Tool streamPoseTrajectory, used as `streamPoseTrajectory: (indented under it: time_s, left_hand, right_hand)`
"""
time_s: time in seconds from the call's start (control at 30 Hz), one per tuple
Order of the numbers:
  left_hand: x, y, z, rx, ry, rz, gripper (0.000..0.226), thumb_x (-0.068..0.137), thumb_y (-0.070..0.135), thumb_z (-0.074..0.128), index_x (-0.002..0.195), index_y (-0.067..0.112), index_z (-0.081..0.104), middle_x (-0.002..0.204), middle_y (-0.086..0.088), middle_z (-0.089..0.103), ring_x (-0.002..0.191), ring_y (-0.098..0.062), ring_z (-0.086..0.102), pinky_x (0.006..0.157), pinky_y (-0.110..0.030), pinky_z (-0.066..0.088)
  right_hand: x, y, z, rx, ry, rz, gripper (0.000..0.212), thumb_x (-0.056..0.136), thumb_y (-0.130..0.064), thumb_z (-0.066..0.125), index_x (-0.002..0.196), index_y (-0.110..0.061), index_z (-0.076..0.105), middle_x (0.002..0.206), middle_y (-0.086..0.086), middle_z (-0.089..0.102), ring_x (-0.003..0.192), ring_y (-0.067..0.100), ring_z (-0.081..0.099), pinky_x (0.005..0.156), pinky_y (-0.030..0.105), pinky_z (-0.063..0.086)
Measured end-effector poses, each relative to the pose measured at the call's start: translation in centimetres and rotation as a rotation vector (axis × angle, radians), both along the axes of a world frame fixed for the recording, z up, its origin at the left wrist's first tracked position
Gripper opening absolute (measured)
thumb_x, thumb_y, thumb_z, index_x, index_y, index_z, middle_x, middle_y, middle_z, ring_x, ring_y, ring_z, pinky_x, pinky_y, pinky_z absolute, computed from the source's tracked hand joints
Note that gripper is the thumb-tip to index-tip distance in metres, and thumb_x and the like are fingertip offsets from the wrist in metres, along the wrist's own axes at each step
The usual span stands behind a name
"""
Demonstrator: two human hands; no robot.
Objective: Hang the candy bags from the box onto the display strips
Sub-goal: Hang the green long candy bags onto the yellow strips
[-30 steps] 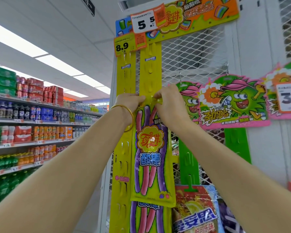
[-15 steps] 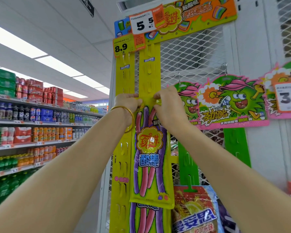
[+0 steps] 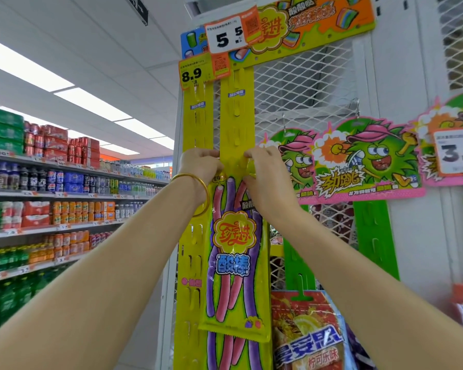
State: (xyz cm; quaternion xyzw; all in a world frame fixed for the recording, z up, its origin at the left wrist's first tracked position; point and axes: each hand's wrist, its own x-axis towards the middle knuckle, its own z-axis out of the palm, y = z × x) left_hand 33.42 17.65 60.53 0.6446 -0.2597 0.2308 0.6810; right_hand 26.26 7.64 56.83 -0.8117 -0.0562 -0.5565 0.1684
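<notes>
Hands, left hand [image 3: 202,166] and right hand [image 3: 265,177], pinch the candy bag [image 3: 234,252] top, lifted slightly higher on the yellow strip [image 3: 235,116]; hooking looks nearly finished.

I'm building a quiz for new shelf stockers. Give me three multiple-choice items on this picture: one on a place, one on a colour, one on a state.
1. Where is the top edge of the candy bag?
A. on the wide yellow strip
B. on the green strip
C. on the drinks shelf

2. What colour is the bangle on the left wrist?
A. silver
B. gold
C. red

3. What are the hands doing?
A. both hang free
B. only the right hand holds the bag
C. left hand and right hand both have a grip on the bag's top

Key: 1 A, the bag's top lies against the wide yellow strip; 2 B, it shines gold; 3 C, fingers pinch both top corners.
</notes>
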Motion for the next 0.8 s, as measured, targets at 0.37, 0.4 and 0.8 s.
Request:
streamPoseTrajectory:
  time_s: [0.37,0.4,0.8]
  left_hand:
    - [-0.7,0.8,-2.1,0.138,-0.181,0.315,0.016,0.085,0.010,0.063,0.100,0.014,0.060,0.078,0.004,0.050,0.080,-0.016,0.051,0.068,-0.025,0.041]
    - [-0.6,0.9,-2.3,0.148,-0.179,0.312,0.016,0.085,0.010,0.064,0.100,0.014,0.060,0.075,0.006,0.048,0.080,-0.017,0.051,0.071,-0.028,0.043]
    - [-3.3,2.6,-6.9,0.061,-0.087,0.246,0.034,0.081,0.017,0.069,0.108,0.016,0.049,0.102,-0.004,0.057,0.091,-0.019,0.056,0.076,-0.033,0.049]
  right_hand:
    - [-1.0,-0.2,-0.2,0.046,-0.083,-0.141,0.031,0.088,-0.013,0.059,0.113,-0.014,0.042,0.096,0.005,0.062,0.082,0.030,0.059,0.064,0.037,0.044]
    - [-1.0,-0.3,-0.2,0.046,-0.079,-0.156,0.030,0.088,-0.012,0.059,0.112,-0.013,0.041,0.094,0.005,0.062,0.080,0.030,0.059,0.063,0.037,0.044]
    - [-3.6,0.2,-2.1,0.124,-0.072,-0.156,0.043,0.082,-0.023,0.071,0.109,-0.011,0.039,0.094,0.003,0.053,0.082,0.023,0.053,0.061,0.031,0.033]
